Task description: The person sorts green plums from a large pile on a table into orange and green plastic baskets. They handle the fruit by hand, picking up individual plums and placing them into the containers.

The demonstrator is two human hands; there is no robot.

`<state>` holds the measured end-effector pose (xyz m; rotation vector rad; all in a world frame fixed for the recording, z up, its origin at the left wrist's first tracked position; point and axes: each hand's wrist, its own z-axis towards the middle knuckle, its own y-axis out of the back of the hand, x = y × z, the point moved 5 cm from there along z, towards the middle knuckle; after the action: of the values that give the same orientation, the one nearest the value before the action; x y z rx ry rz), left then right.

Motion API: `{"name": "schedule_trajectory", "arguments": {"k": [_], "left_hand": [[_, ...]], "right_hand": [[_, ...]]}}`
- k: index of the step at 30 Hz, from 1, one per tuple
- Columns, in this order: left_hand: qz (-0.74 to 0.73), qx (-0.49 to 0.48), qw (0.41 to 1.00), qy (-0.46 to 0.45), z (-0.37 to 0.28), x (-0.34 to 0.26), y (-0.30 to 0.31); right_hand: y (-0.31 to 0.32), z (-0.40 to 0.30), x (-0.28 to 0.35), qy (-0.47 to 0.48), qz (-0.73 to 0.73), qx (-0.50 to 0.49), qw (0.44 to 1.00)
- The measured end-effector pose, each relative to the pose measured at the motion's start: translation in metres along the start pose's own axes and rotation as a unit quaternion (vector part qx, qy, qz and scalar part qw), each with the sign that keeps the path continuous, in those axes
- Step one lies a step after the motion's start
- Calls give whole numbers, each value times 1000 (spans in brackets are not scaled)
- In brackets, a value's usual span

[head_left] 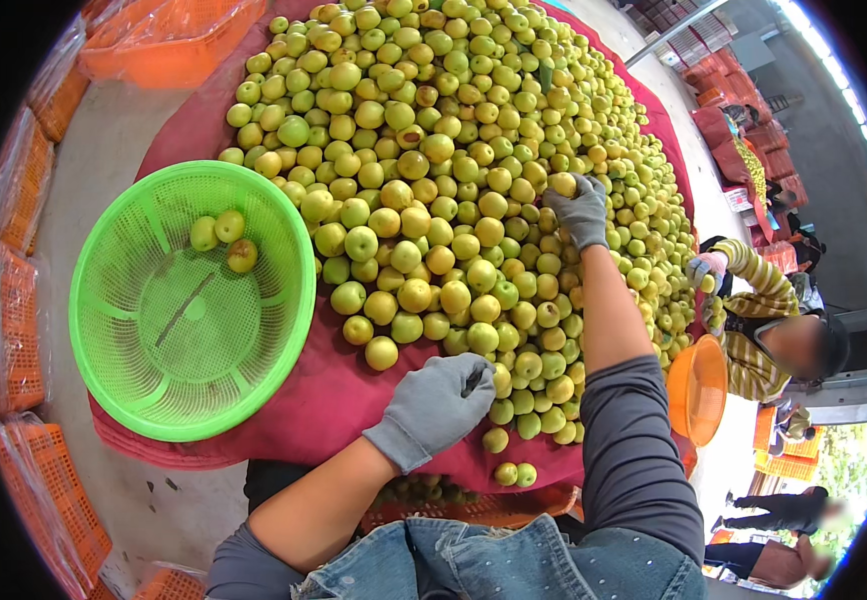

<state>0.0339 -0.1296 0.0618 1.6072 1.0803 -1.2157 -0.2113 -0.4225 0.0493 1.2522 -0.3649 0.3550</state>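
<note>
A broad heap of yellow-green jujubes (415, 225) lies on a dark red cloth (313, 397). My right hand (585, 214), in a grey glove, reaches into the heap with one yellowish jujube (562, 184) at its fingertips. Near the heap's front edge is my left hand (437, 405), gloved alike; its fingers curl inward, hiding whether anything is in them. To its left a bright green plastic colander basket (115, 322) stands on the cloth. Inside it are two greenish jujubes (216, 229), a browned one (241, 256) and a dark thin strip (184, 309).
Orange plastic crates (17, 322), some wrapped in clear film, line the left side. At right, a co-worker (760, 307) in a striped top handles fruit beside an orange basket (697, 390). Two loose jujubes (516, 474) lie at the cloth's front edge. Other people stand farther off.
</note>
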Motion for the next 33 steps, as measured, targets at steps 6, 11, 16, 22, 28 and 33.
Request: {"name": "schedule_trajectory", "arguments": {"k": [6, 11, 16, 22, 28, 33], "left_hand": [[164, -3, 986, -17, -5, 1, -3], [330, 43, 943, 13, -4, 4, -6], [244, -38, 965, -88, -14, 18, 7], [155, -23, 985, -67, -16, 2, 17], [150, -9, 987, -52, -19, 3, 19], [147, 1, 988, -53, -21, 3, 16]], "right_hand": [[14, -85, 204, 205, 199, 166, 944], [-20, -185, 333, 338, 283, 268, 857], [-10, -188, 335, 409, 327, 204, 827], [-38, -70, 179, 82, -213, 161, 960], [-59, -74, 133, 46, -231, 266, 935], [-46, -79, 102, 39, -212, 474, 854]]}}
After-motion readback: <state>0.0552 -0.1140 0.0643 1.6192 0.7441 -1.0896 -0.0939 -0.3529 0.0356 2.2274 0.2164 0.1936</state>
